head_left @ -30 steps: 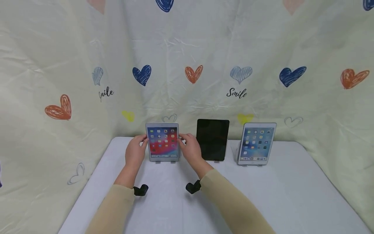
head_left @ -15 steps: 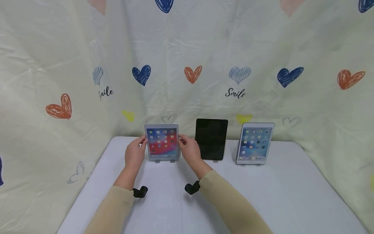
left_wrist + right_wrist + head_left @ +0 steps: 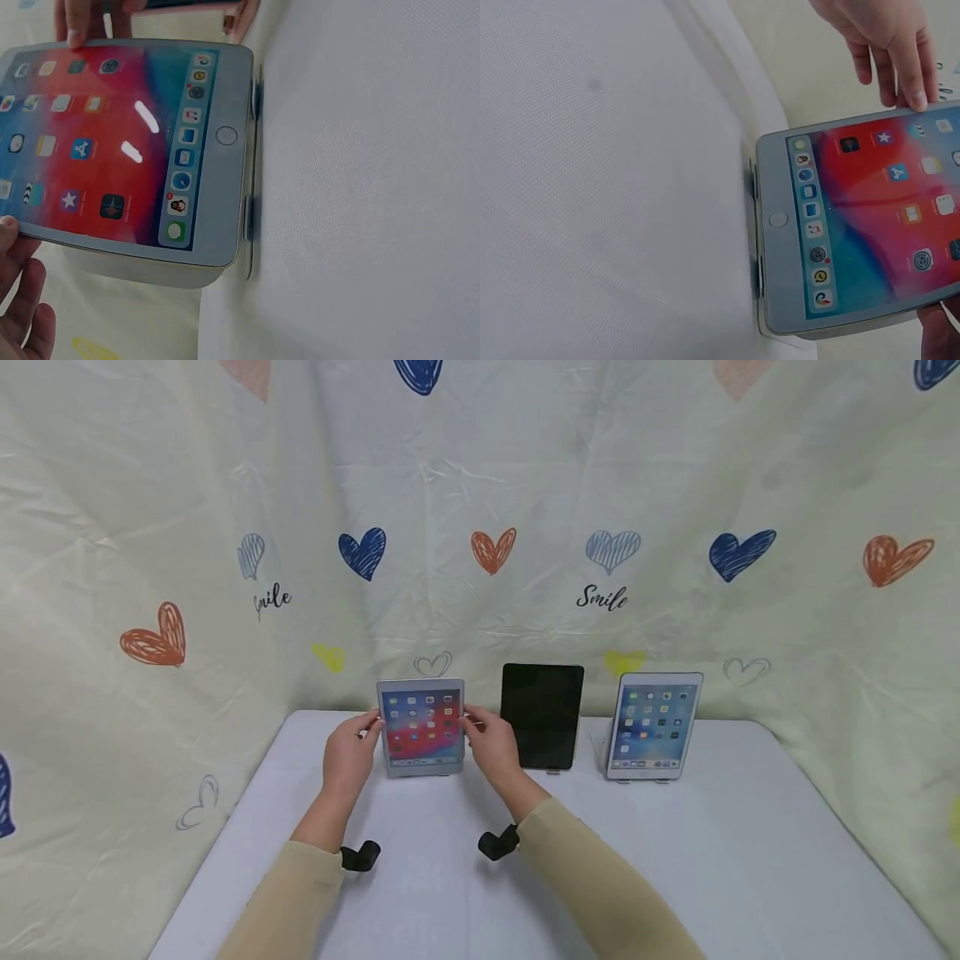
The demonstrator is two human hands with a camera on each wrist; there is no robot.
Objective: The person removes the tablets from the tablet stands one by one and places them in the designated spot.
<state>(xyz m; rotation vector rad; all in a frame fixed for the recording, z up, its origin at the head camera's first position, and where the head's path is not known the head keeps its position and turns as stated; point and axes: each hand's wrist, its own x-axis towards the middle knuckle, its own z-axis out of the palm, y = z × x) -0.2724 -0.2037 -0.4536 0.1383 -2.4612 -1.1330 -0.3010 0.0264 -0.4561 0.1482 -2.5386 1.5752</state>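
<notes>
At 9 and 3 o'clock on silver-framed rectangular glossy tablet (image 3: 422, 728): left hand (image 3: 348, 756), right hand (image 3: 493, 745) pinching its edges, nearly closed.

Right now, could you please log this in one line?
leftmost tablet: lit; left hand: holds left edge; right hand: holds right edge

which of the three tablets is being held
The leftmost tablet, showing red and blue: left hand and right hand grip its sides. The dark middle tablet and bluish right tablet aren't held.
</notes>
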